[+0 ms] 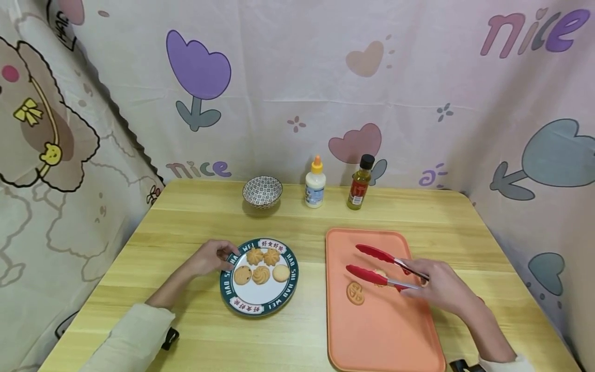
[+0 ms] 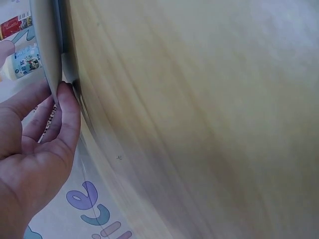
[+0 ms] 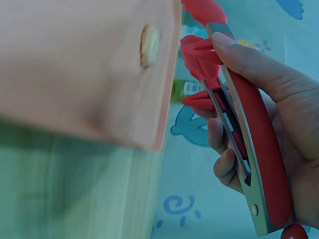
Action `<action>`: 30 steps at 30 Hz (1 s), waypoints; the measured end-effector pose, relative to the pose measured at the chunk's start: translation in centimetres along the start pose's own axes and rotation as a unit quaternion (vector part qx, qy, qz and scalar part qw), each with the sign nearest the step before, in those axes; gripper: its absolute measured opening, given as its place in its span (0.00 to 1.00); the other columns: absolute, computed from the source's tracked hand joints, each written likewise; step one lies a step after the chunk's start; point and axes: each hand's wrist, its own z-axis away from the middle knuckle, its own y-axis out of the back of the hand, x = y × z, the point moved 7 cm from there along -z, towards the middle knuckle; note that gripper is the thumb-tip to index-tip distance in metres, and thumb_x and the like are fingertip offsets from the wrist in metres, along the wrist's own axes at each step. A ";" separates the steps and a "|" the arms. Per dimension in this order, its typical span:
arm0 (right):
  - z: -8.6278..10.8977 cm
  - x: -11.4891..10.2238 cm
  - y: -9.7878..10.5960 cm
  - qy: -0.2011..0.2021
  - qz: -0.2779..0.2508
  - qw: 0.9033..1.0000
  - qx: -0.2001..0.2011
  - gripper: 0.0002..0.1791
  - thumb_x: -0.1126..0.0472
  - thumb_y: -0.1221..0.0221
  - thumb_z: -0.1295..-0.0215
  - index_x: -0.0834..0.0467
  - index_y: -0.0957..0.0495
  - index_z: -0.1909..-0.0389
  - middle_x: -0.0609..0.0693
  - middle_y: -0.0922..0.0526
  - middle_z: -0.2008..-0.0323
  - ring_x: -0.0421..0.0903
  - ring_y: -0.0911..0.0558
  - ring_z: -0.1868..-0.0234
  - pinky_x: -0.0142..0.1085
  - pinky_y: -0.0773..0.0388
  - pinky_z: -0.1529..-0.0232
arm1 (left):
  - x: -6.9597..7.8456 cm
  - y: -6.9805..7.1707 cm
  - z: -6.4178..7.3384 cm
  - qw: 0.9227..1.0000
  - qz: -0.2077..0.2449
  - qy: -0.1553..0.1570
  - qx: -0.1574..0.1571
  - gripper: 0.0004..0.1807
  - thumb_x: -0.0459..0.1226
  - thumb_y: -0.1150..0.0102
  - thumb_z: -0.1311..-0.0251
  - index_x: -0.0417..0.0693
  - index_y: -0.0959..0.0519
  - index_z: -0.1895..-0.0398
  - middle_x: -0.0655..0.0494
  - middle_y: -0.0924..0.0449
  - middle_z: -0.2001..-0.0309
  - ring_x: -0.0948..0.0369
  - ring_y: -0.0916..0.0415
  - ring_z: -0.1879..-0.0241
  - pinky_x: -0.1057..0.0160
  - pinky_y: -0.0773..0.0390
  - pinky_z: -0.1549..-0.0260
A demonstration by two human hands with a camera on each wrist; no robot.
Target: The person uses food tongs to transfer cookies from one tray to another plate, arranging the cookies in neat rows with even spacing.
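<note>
At the left of the head view my left hand (image 1: pixel 209 258) pinches the rim of a round plate (image 1: pixel 262 297) between thumb and fingers. Its green border carries lettering, and several cookies (image 1: pixel 261 275) lie in the middle. In the left wrist view the thumb and fingertips meet across the plate's edge (image 2: pixel 47 45). My right hand (image 1: pixel 443 287) grips red-tipped metal tongs (image 1: pixel 367 274) over the orange tray (image 1: pixel 376 336). The tongs' two arms stand apart with nothing between the tips. A patterned cookie (image 1: pixel 355 293) lies on the tray; another cookie (image 1: pixel 381 272) is partly hidden behind the tongs.
Along the back of the wooden table (image 1: pixel 186 206) stand a patterned bowl (image 1: pixel 262 192), a white bottle with a yellow-orange cap (image 1: pixel 315 186) and a dark-capped bottle of yellowish liquid (image 1: pixel 359 186). A printed cloth (image 1: pixel 279 62) hangs behind and at the sides.
</note>
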 end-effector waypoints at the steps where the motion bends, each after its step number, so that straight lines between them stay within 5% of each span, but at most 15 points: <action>1: 0.3 0.3 0.1 -0.006 0.002 1.000 -0.003 0.36 0.50 0.27 0.57 0.54 0.23 0.43 0.43 0.23 0.70 0.34 0.33 0.74 0.28 0.36 0.75 | 0.0 0.0 0.0 1.000 0.001 0.000 -0.001 0.15 0.29 0.33 0.53 0.43 0.20 0.58 0.48 0.22 0.59 0.57 0.28 0.62 0.63 0.27 0.62; 14: 2.9 3.1 0.3 -0.075 0.025 0.996 -0.033 0.39 0.45 0.26 0.62 0.56 0.21 0.45 0.50 0.16 0.59 0.41 0.28 0.69 0.29 0.34 0.73 | 0.0 0.1 0.0 1.000 -0.001 -0.003 0.002 0.16 0.30 0.32 0.53 0.43 0.20 0.58 0.48 0.22 0.60 0.57 0.27 0.61 0.62 0.26 0.62; 30: 4.6 3.8 0.1 -0.046 0.032 0.998 -0.007 0.36 0.44 0.27 0.61 0.58 0.19 0.48 0.48 0.15 0.62 0.34 0.29 0.71 0.28 0.35 0.74 | -0.2 0.0 0.0 1.000 -0.004 -0.001 0.004 0.15 0.29 0.33 0.53 0.43 0.20 0.59 0.49 0.22 0.61 0.57 0.28 0.63 0.62 0.27 0.63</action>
